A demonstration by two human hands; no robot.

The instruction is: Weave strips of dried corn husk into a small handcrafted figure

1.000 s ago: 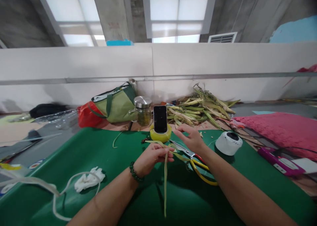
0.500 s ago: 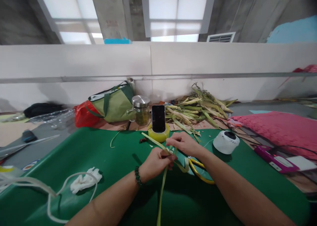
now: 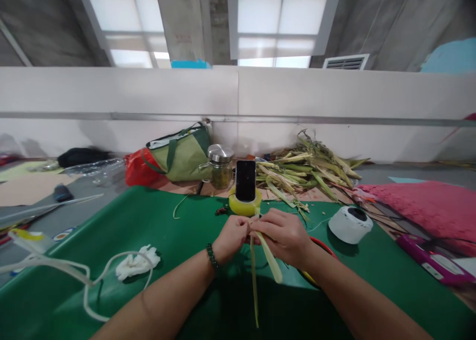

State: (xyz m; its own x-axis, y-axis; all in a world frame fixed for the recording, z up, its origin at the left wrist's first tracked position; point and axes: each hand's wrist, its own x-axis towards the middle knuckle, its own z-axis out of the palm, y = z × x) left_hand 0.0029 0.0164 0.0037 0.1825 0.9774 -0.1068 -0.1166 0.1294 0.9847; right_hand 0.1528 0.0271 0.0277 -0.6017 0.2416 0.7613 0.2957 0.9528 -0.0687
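Pale green plant-leaf strips [image 3: 270, 260] hang down from between my two hands, one wide and short, the other narrow and long. My left hand [image 3: 235, 236], with a dark green bead bracelet [image 3: 212, 256] on the wrist, pinches the strips at their upper part. Close against it, my right hand [image 3: 280, 233] is closed on the same strips, fingertips meeting those of the left. The exact crossing of the strips is hidden by the fingers. Under my right forearm lie scissors [image 3: 324, 244] with red and yellow handles, mostly covered.
A phone [image 3: 246, 180] stands in a yellow holder [image 3: 238, 206] just beyond my hands. Behind are a glass jar [image 3: 220, 173], a green bag [image 3: 182, 156] and a heap of dried leaves [image 3: 316, 166]. A white roll [image 3: 350, 224] sits right; crumpled tissue [image 3: 138, 263] and white cable [image 3: 87, 290] lie left.
My right hand has come down beside the left, and the strip end that pointed up and left now hangs down between them. The view has shifted slightly left.
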